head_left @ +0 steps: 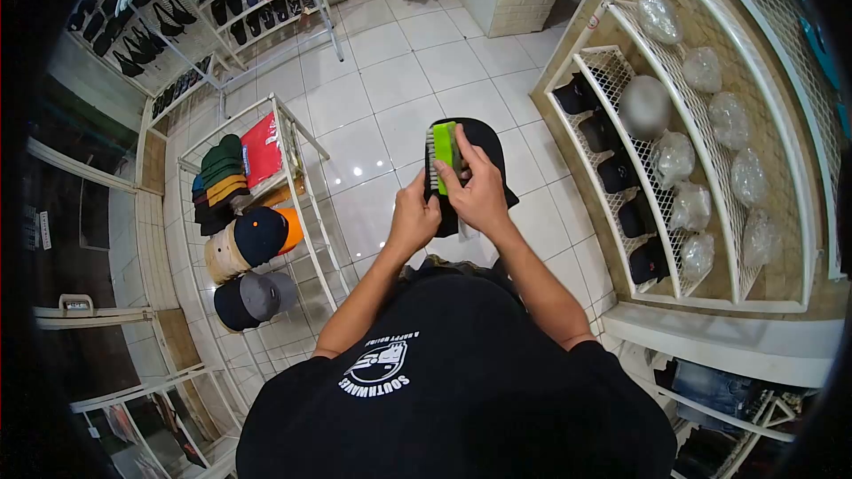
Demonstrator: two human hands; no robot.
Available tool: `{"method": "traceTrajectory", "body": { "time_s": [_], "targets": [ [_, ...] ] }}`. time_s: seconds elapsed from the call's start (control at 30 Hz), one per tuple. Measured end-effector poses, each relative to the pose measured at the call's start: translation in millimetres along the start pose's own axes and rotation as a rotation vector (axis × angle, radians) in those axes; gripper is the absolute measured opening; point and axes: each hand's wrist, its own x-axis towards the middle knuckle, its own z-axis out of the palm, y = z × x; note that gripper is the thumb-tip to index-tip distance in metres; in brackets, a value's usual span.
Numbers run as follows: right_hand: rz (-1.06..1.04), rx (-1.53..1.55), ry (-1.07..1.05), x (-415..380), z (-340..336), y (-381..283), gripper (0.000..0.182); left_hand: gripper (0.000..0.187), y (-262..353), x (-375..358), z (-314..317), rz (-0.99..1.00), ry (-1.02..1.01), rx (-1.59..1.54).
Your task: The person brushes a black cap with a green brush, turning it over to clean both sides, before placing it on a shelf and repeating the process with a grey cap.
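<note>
A black cap (484,142) is held up in front of my chest, over the tiled floor. My right hand (477,188) grips a bright green brush (445,156) with pale bristles facing left, its fingers along the brush's back. The brush lies against the cap's left part. My left hand (414,216) pinches the cap's lower left edge, just below the brush. Part of the cap is hidden behind my right hand and the brush.
At left, a white wire rack (306,204) carries stacked caps (261,236) and a red packet (261,149). White shelves (729,213) at right hold black caps and plastic-wrapped items. Footwear racks (257,0) stand at the back left. White floor tiles (395,80) lie between.
</note>
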Motion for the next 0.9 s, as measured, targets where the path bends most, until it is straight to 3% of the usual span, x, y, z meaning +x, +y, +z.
{"method": "traceTrajectory", "body": {
  "time_s": [0.1,0.17,0.23,0.27,0.3,0.37,0.4,0.43,0.5,0.53,0.57,0.63,0.7,0.77,0.83,0.87,0.9],
  "targets": [
    [-0.133,-0.063,0.010,10,-8,17,0.067,0.048,1,2,-3,-0.022,-0.019,0.061],
    [-0.054,-0.120,0.070,12,-4,15,0.065,0.050,-14,4,10,0.099,-0.019,-0.120],
    [0.026,-0.042,0.016,7,-3,-4,0.069,0.051,6,3,1,-0.005,-0.042,-0.014],
    [0.269,0.192,-0.148,5,-11,-16,0.068,0.053,1,7,-4,0.057,-0.017,-0.002],
    [0.219,0.403,-0.135,2,-6,-14,0.069,0.055,-2,9,-8,0.114,0.007,0.010],
    [0.056,0.141,-0.107,8,-14,-3,0.069,0.056,-5,8,-10,0.092,-0.011,-0.004],
    [-0.046,-0.010,0.044,17,-11,2,0.068,0.055,-1,7,-8,0.088,-0.032,-0.026],
    [0.078,-0.005,0.038,19,-11,3,0.067,0.053,4,7,-5,0.085,-0.052,-0.050],
    [-0.090,-0.098,0.112,12,-2,2,0.067,0.053,9,7,-4,0.083,-0.026,-0.043],
    [0.125,0.221,-0.049,7,-8,-11,0.067,0.055,6,9,-8,0.071,-0.026,-0.005],
    [0.131,0.409,-0.107,1,-1,0,0.067,0.057,3,11,-12,0.055,-0.027,0.034],
    [0.041,0.262,-0.145,7,-12,4,0.066,0.061,10,9,-18,0.065,-0.036,0.015],
    [-0.148,-0.093,0.141,27,-9,15,0.067,0.050,22,3,-16,-0.024,-0.114,0.063],
    [-0.108,-0.121,0.179,24,-4,10,0.064,0.050,8,5,-4,0.095,-0.063,0.017],
    [0.122,0.207,-0.039,9,-12,-14,0.060,0.063,2,7,-9,-0.029,-0.042,0.107],
    [0.156,0.403,-0.092,3,-2,1,0.059,0.065,3,9,-13,0.065,-0.043,0.049],
    [0.161,0.403,-0.095,7,-6,4,0.059,0.065,9,9,-15,0.059,-0.045,0.049]
  ]
}}
